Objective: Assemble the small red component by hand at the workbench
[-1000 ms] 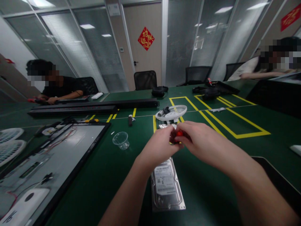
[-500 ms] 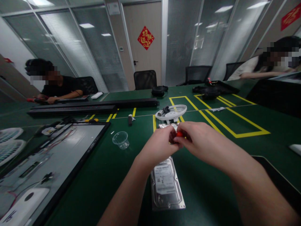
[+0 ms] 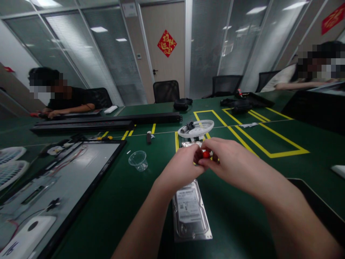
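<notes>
My left hand (image 3: 181, 162) and my right hand (image 3: 226, 154) meet over the table, fingers bent inward and touching. A small rounded red object (image 3: 206, 154) shows between them, gripped by my right fingers. What kind of object it is stays unclear. My left fingertips are pinched right beside it, and whatever is in them is hidden. Below my hands lies a silver hard drive (image 3: 191, 212), label up, its far end covered by my left hand. Just beyond my fingers is another shiny metal piece (image 3: 185, 144), partly hidden.
A white basket (image 3: 207, 126) with dark parts stands beyond my hands. Left are a clear plastic cup (image 3: 138, 160) and an opened display panel (image 3: 88, 162). Long black bars (image 3: 153, 118) lie farther back. A dark flat device (image 3: 309, 194) is at right. Two people sit across the table.
My right fingers have shifted slightly, so more of the red object shows between my hands. The hard drive, cup and basket stay where they were.
</notes>
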Demonstrator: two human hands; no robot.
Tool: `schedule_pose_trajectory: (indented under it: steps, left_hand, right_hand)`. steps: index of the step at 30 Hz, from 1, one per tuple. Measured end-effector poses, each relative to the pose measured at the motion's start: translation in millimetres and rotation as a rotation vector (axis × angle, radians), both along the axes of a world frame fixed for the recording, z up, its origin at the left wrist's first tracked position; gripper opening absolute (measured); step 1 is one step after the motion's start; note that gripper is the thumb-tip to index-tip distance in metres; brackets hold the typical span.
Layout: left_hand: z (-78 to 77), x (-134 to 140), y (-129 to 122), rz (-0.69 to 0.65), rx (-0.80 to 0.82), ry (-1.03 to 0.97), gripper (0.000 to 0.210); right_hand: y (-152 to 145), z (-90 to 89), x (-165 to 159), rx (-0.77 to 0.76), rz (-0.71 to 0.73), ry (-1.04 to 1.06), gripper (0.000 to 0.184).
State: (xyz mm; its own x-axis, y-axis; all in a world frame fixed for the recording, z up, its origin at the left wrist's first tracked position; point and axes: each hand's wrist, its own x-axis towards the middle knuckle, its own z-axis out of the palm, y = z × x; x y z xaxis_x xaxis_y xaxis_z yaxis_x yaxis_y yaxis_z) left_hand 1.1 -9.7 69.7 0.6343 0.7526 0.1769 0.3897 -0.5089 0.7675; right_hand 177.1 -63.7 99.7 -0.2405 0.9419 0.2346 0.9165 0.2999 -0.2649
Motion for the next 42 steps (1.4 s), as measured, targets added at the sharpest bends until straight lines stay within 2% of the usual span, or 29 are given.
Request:
schedule_pose_trajectory:
  steps: [4, 7, 9, 13, 17, 21, 25, 26, 29, 30, 34, 36, 38, 42]
  left_hand:
    - [0.4, -1.7, 0.3, 0.015, 0.008, -0.009, 0.022]
    - [0.3, -1.1, -0.4, 0.016, -0.006, -0.034, 0.026]
    - [-0.3, -0.2, -0.4, -0.007, -0.005, -0.027, 0.021]
    - [-2.8, -0.1, 1.1, -0.020, -0.021, -0.025, 0.019]
    - [-2.9, -1.5, 1.1, 0.015, -0.018, -0.040, 0.026]
    - [0.1, -0.1, -0.7, -0.006, 0.027, -0.001, 0.023]
    - [0.4, 0.3, -0.5, -0.029, 0.029, 0.024, 0.019]
    - [-0.2, -0.1, -0.1, -0.028, 0.016, 0.024, 0.019]
    - [-2.1, -1.5, 0.7, -0.004, 0.001, 0.007, 0.022]
    - [-2.5, -1.6, 0.9, 0.000, 0.003, -0.003, 0.024]
    - [-2.2, -0.8, 1.0, -0.026, 0.014, -0.014, 0.025]
    - [-2.0, -0.5, 1.2, -0.044, 0.012, -0.001, 0.022]
    - [-2.3, -1.1, 1.1, -0.054, -0.001, -0.002, 0.021]
    - [-2.2, -2.7, -0.4, -0.035, -0.022, -0.050, 0.026]
  right_hand:
    - [-2.4, 1.3, -0.9, -0.003, 0.104, 0.048, 0.030]
    - [0.4, -0.1, 0.2, 0.022, 0.082, 0.017, 0.017]
    - [2.5, -1.5, 1.5, 0.039, 0.039, -0.016, 0.008]
    - [0.7, -1.1, 1.7, 0.054, 0.043, -0.009, 0.006]
    - [-2.4, 1.8, -0.8, 0.016, 0.121, 0.043, 0.029]
    - [1.0, 1.5, 0.0, -0.007, 0.047, -0.002, 0.009]
    - [0.3, 1.2, 1.9, -0.006, 0.012, 0.001, 0.008]
    - [-0.7, 1.5, 2.0, -0.010, 0.040, 0.016, 0.010]
    - [-2.3, 1.9, 1.6, -0.018, 0.124, 0.048, 0.030]
    - [-1.9, 1.5, 1.5, -0.015, 0.129, 0.046, 0.031]
    - [1.4, -0.7, 1.9, -0.011, 0.026, -0.006, 0.007]
    - [1.2, -0.7, 2.1, -0.018, -0.018, -0.013, 0.010]
    - [-1.0, 0.7, 1.7, -0.023, 0.007, 0.010, 0.009]
    - [-5.1, 4.5, -1.1, -0.045, 0.117, 0.070, 0.032]
